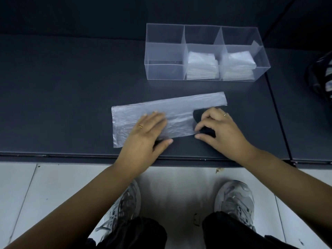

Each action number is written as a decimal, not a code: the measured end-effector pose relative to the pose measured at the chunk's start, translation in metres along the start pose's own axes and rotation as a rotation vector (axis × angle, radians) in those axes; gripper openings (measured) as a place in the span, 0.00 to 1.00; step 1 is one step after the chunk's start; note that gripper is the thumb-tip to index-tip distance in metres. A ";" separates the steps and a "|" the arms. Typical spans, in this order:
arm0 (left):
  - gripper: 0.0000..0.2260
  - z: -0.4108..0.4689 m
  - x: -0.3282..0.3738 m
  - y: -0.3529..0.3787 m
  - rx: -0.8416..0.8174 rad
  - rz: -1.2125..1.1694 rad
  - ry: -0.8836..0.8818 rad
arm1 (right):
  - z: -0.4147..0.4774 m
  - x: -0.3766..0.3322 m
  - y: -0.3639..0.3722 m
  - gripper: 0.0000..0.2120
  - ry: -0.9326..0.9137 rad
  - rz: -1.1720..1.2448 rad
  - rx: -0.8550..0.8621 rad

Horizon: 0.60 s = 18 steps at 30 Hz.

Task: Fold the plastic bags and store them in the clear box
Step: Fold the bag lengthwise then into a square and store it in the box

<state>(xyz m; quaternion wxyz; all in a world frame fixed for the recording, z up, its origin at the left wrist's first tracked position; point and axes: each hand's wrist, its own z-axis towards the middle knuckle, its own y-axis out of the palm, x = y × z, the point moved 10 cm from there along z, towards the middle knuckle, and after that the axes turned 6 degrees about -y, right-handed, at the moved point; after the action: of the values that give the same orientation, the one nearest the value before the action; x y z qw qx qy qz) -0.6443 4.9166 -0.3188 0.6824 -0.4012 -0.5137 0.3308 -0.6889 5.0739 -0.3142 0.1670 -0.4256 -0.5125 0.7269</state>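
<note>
A translucent grey plastic bag (136,112) lies flat on the dark table (71,78), its long side running left to right, one handle strip reaching right. My left hand (149,130) presses flat on the bag's middle, fingers spread. My right hand (219,128) pinches the bag's near right handle end between thumb and forefinger. Behind stands the clear box (164,53) with three compartments: the left one is empty, the middle and right ones hold stacks of folded white bags (202,65).
The table's front edge (71,155) runs just below my hands. A dark striped object (321,78) sits at the far right edge. My two grey shoes stand on the pale tiled floor (45,194) below.
</note>
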 end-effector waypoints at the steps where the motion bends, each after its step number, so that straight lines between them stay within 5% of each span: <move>1: 0.27 -0.004 0.004 0.007 -0.045 0.001 0.009 | 0.001 0.000 -0.001 0.05 -0.002 -0.005 0.007; 6: 0.28 -0.007 -0.002 0.018 -0.100 -0.014 -0.057 | 0.005 -0.003 0.006 0.03 0.011 -0.066 -0.067; 13: 0.11 -0.004 0.032 0.002 0.093 -0.060 0.083 | -0.034 0.013 -0.029 0.02 0.185 0.068 -0.082; 18: 0.10 -0.003 0.049 0.004 0.053 -0.079 0.095 | -0.034 -0.029 -0.011 0.37 0.041 -0.104 -0.166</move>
<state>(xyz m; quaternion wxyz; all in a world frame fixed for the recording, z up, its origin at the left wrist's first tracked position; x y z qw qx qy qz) -0.6295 4.9597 -0.3011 0.7289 -0.3777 -0.4873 0.2976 -0.6473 5.0800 -0.2953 0.1789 -0.4256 -0.5888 0.6635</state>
